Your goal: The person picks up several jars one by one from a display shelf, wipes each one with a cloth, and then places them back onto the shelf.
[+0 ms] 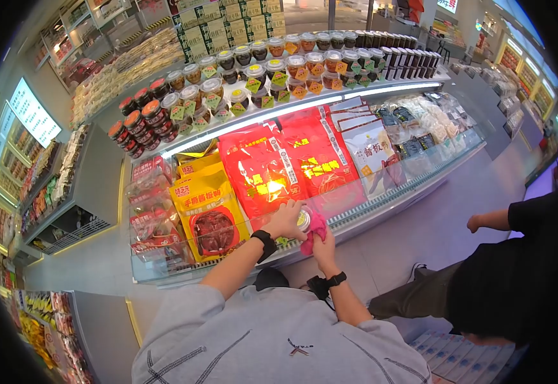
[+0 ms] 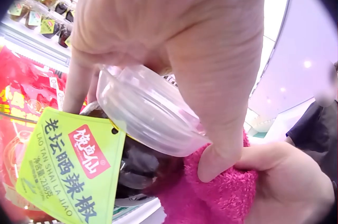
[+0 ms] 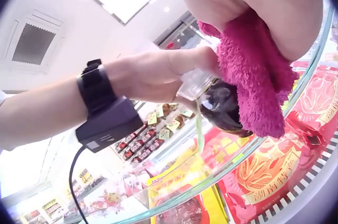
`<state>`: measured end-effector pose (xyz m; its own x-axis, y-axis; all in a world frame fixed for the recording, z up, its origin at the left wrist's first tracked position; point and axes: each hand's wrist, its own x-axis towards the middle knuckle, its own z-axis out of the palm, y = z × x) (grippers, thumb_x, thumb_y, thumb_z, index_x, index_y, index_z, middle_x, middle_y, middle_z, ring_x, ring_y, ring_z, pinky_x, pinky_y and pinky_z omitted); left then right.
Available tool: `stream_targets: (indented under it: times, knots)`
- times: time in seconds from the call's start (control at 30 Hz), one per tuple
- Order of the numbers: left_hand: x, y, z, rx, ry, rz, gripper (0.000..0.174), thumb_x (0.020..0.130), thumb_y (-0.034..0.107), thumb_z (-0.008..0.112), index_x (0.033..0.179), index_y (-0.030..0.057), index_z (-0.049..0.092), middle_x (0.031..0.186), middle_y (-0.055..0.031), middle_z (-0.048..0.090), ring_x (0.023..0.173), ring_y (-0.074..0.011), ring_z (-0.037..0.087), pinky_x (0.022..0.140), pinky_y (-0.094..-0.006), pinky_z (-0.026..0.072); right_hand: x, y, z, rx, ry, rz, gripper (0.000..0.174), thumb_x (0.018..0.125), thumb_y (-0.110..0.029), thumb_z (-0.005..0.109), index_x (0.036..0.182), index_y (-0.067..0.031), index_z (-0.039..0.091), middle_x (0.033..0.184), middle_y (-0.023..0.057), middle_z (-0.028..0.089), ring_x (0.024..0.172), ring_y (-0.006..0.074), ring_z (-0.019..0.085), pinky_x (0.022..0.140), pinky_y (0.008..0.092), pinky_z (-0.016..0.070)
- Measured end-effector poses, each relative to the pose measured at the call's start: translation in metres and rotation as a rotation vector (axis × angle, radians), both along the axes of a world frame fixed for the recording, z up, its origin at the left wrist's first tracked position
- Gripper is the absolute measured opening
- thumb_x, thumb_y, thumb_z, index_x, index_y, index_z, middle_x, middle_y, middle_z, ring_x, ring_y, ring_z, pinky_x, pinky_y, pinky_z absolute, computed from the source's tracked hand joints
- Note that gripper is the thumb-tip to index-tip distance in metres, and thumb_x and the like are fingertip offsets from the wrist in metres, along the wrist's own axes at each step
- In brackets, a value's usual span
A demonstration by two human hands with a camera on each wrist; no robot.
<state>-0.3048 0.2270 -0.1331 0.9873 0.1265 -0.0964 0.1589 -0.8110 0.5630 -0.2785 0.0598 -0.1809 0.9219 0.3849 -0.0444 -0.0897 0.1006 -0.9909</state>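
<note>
The left hand (image 2: 174, 18) grips a small jar (image 3: 224, 109) by its clear domed lid (image 2: 148, 110). Its fingers (image 2: 222, 92) are curled round the lid's rim, the thumb down one side and another finger down the opposite side. The right hand (image 1: 325, 248) clenches a pink cloth (image 3: 253, 76), bunched in its fingers and pressed against the jar's dark body. So the jar sits between the two hands, lid end in the left and lower end in the cloth.

The jar's long axis runs from lid to base and is tilted rather than plumb, with the lid upward toward the left palm and the base down toward the cloth. A yellow-green tag (image 2: 68, 166) hangs from the jar's neck, its printed face outward.

The jar is held in the air just over the curved glass edge (image 3: 248, 153) of an open chiller. Beyond the glass lie a yellow packet (image 1: 210, 208) and large red packets (image 1: 263, 168). Above them a lit shelf (image 1: 330, 101) carries rows of similar tagged jars. To the right stands another person in black (image 1: 516, 275).
</note>
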Motion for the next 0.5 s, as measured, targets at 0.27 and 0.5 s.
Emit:
stream_targets:
  times: [0.27,0.5]
  knots:
    - [-0.001,-0.002,0.005,-0.004,0.031,0.014,0.099,0.05,0.037,0.085,0.133,0.0082,0.039,0.121,-0.0206,0.048,0.112,-0.0438,0.047,0.093,-0.0502,0.0451,0.016,0.006,-0.041,-0.03,0.018,0.016,0.027,0.089,-0.001,0.05,0.114,0.0013,0.058,0.1,0.0104,0.065,0.094,0.0181,0.06,0.085,0.0326,0.0463]
    - [-0.001,-0.003,0.012,0.013,0.061,0.009,0.1,0.052,0.041,0.083,0.135,0.0059,0.038,0.123,-0.0228,0.047,0.114,-0.044,0.047,0.093,-0.0502,0.0456,0.002,0.001,-0.012,-0.086,-0.038,-0.002,0.025,0.09,0.0,0.051,0.114,0.0012,0.057,0.098,0.0092,0.064,0.092,0.0168,0.06,0.083,0.0314,0.0471]
